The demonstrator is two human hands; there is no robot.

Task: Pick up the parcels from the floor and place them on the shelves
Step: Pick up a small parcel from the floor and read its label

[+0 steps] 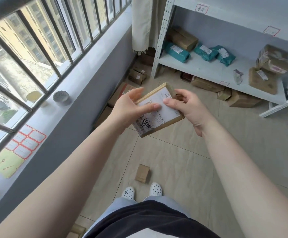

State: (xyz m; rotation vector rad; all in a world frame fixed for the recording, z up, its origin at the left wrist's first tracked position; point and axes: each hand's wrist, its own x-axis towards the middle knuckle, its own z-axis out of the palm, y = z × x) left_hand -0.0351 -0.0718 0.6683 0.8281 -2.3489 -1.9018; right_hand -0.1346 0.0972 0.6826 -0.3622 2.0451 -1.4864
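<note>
I hold a small flat cardboard parcel (158, 115) with a white shipping label at chest height, tilted, over the tiled floor. My left hand (127, 109) grips its left side with fingers across the label. My right hand (188, 107) holds its right edge, thumb on the label. Ahead to the right stands a white metal shelf unit (206, 69) carrying teal bagged parcels (175, 51) and brown boxes (263, 79). Another small brown parcel (142, 173) lies on the floor just in front of my white shoes.
More cardboard boxes lie on the floor under the shelf (206, 85) and along the wall at its left (137, 75). A barred window with a grey sill (81, 93) runs along the left, holding a round tin (61, 97) and sticker sheets (25, 141). A curtain (142, 23) hangs in the corner.
</note>
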